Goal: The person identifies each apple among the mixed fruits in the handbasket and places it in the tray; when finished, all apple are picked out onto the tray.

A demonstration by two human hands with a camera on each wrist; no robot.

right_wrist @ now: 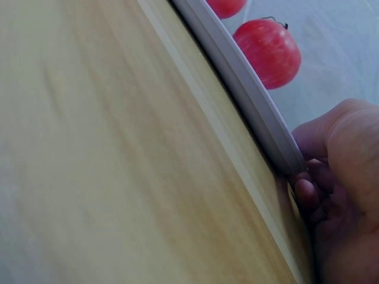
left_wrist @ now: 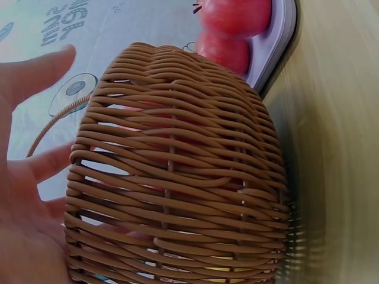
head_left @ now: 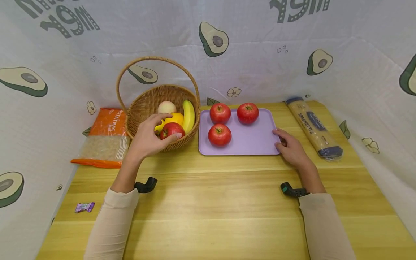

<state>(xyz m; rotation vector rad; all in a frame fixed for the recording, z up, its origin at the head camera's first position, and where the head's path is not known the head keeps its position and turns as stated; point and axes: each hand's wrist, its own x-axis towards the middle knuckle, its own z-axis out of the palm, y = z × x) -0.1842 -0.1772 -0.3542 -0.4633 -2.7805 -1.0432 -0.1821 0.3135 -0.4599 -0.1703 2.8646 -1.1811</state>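
My left hand [head_left: 150,134] reaches over the near rim of a wicker basket [head_left: 139,112], thumb and fingers spread wide above a red apple [head_left: 172,130]. In the left wrist view the thumb is raised clear of the rim, and the basket's weave partly hides the other fingers. Around that apple lie a banana [head_left: 189,117], an orange-yellow fruit [head_left: 176,118] and a pale round fruit [head_left: 167,107]. On the right, my right hand [head_left: 292,148] pinches the right edge of a lilac tray [head_left: 250,141], thumb over the rim. Three red apples [head_left: 219,135] sit on the tray.
Left of the basket lies an orange-and-clear food bag [head_left: 105,139]. A spaghetti pack [head_left: 313,128] lies right of the tray. A small purple wrapped sweet [head_left: 85,207] is near the table's left edge. A patterned cloth [head_left: 247,68] hangs behind the table.
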